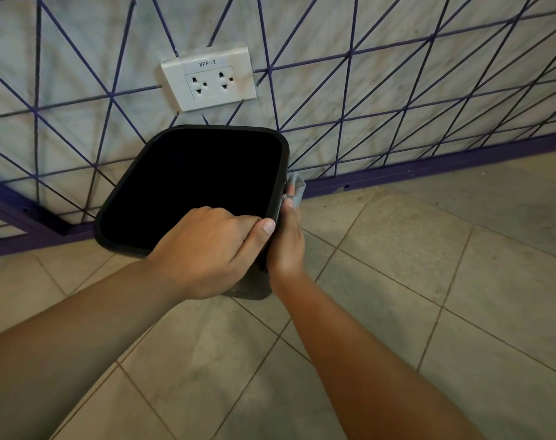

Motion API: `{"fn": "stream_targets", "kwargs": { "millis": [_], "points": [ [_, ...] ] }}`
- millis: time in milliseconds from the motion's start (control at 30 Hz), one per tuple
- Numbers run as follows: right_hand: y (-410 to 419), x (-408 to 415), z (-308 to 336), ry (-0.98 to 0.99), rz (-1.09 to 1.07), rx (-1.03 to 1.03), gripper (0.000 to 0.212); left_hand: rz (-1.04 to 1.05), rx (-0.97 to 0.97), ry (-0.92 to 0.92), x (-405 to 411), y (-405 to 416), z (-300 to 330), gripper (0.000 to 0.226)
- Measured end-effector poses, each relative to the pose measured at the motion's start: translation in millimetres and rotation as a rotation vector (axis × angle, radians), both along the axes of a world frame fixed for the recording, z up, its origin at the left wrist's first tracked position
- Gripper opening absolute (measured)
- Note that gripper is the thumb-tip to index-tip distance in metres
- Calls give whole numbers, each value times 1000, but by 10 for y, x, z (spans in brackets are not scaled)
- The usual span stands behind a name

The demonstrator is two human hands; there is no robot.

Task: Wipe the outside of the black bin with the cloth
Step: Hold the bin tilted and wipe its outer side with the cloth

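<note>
the black bin [137, 198] stands on the tiled floor [397, 281], close up against the wall [397, 90] with its purple lattice [349, 90] and just under the white socket plate [209, 79], and it looks tipped a little toward me, so i see straight down into its dark mouth. my left hand [206, 252] is closed over the near right corner of the rim, fingers curled on top and thumb laid along the edge; i judge that grip is there to steady the bin, since it is likely light and would slide or rock on the tiles once i press against its side. my right hand [286, 242] is down along the outside of the right wall, just below the rim, with the grey cloth [297, 187] pinned between my fingers and the plastic; only a fold of it shows past my fingertips at the far end. the hand lies fairly flat along the wall rather than fisted, which i take as spreading the cloth over more surface. how much of the cloth is bunched under my palm i cannot tell, as the bin's corner hides it. the two hands meet at the same corner, so the push of wiping is answered by the hold above it. the back face sits nearest the wall and i would need to turn the bin to reach it.
</note>
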State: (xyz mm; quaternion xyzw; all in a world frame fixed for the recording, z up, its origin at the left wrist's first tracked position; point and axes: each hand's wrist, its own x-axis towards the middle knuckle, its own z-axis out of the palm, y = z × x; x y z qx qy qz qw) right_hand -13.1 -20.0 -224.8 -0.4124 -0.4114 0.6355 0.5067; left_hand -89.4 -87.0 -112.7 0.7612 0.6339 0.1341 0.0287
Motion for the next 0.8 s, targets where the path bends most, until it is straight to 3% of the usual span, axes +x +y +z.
{"fn": "stream_targets", "kwargs": {
  "millis": [167, 333, 500, 667, 800],
  "points": [
    [-343, 31, 0, -42, 43, 125, 87, -1, 27, -7, 1, 8, -10, 40],
    [-106, 65, -1, -9, 57, -22, 78, 13, 41, 6, 22, 0, 8, 43],
    [-267, 41, -81, -72, 77, 13, 87, 23, 24, -42, 31, 7, 34, 49],
    [-132, 100, 50, 20, 80, -56, 70, 37, -15, -76, 30, -2, 36, 53],
    [-334, 42, -103, -26, 71, 4, 88, 56, -26, -57, 30, 5, 30, 54]
  ]
}}
